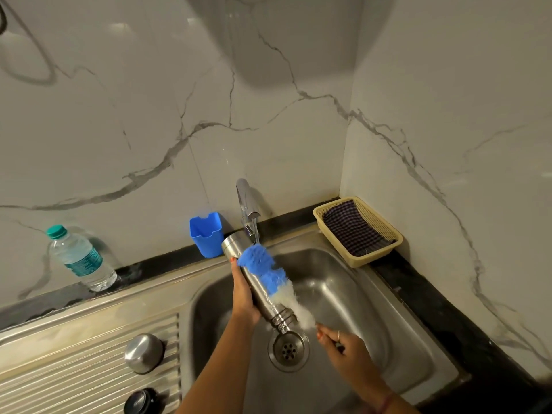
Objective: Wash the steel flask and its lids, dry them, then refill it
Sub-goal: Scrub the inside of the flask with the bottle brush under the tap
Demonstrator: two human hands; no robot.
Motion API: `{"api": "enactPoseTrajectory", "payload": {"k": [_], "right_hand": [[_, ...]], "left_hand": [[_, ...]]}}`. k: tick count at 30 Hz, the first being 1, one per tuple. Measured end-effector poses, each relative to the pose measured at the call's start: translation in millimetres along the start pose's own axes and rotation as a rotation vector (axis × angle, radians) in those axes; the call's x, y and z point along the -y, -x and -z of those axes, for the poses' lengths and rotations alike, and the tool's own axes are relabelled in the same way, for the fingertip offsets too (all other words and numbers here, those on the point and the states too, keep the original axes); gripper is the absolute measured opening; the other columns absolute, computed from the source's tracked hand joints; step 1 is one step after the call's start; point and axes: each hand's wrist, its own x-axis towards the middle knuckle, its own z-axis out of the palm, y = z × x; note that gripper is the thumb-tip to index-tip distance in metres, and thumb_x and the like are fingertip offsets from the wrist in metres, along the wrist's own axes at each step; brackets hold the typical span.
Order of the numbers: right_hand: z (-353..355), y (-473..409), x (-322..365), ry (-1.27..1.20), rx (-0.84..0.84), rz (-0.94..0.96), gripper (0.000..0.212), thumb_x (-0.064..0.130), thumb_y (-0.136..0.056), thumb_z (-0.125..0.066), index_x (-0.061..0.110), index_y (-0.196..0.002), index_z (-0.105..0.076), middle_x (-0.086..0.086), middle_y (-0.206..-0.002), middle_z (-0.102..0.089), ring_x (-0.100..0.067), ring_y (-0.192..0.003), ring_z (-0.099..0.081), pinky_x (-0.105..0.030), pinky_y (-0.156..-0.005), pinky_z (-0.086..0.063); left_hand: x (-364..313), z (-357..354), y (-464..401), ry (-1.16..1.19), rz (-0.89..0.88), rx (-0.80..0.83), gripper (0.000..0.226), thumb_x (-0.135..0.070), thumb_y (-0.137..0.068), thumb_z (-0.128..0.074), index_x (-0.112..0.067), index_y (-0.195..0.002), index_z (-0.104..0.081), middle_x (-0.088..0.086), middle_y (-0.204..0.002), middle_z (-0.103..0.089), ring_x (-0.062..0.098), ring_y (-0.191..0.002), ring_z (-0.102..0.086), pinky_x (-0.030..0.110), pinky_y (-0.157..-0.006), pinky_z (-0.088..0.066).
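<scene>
Tilted steel flask [259, 297], mouth down

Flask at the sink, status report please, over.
Left hand grips steel flask, mouth down over sink. Right hand works bottle brush along its outside. Both lids wait on drainboard. Nothing in the way.

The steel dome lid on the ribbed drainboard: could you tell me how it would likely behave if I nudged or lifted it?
The steel dome lid looks smooth and shiny, so it is probably slippery, more so with wet hands. It sits apparently rim-down on the drainboard, so a nudge would likely slide it along the ribs rather than roll it. Being small and probably hollow, it should lift easily.
</scene>
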Motion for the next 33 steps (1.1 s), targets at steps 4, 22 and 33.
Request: {"api": "enactPoseTrajectory", "payload": {"k": [4, 22, 33], "right_hand": [[-10, -44, 11, -0.002, -0.008, -0.012, 0.025, 0.015, -0.092, -0.061, 0.011, -0.115, -0.068, 0.0, -0.09, -0.074, 0.007, -0.063, -0.058, -0.009, -0.061, -0.044], [-8, -40, 10, 0.013, -0.046, 0.018, 0.025, 0.013, -0.091, -0.061, 0.007, -0.115, -0.067, 0.015, -0.078, -0.069, 0.009, -0.062, -0.058, -0.007, -0.059, -0.044], [2, 3, -9, 0.026, -0.015, -0.018, 0.021, 0.012, -0.09, -0.062, 0.01, -0.109, -0.07, 0.023, -0.066, -0.069, 0.004, -0.054, -0.055, -0.011, -0.052, -0.042]], "left_hand": [[8, -9, 9, -0.033, 0.016, 0.052, 0.084, -0.081, -0.08, -0.047, -0.018, -0.135, -0.057, 0.019, -0.124, -0.067, 0.039, -0.115, -0.064, 0.057, -0.106, -0.044], [0, -14, 10, -0.002, 0.02, 0.029, 0.089, -0.084, -0.071, -0.053, -0.019, -0.132, -0.058, 0.018, -0.118, -0.07, 0.038, -0.11, -0.067, 0.054, -0.099, -0.05], [-6, 3, 7, 0.077, 0.037, 0.037, 0.074, -0.06, -0.075, -0.071, -0.017, -0.133, -0.053, 0.019, -0.115, -0.071, 0.038, -0.107, -0.068, 0.056, -0.099, -0.05]]}}
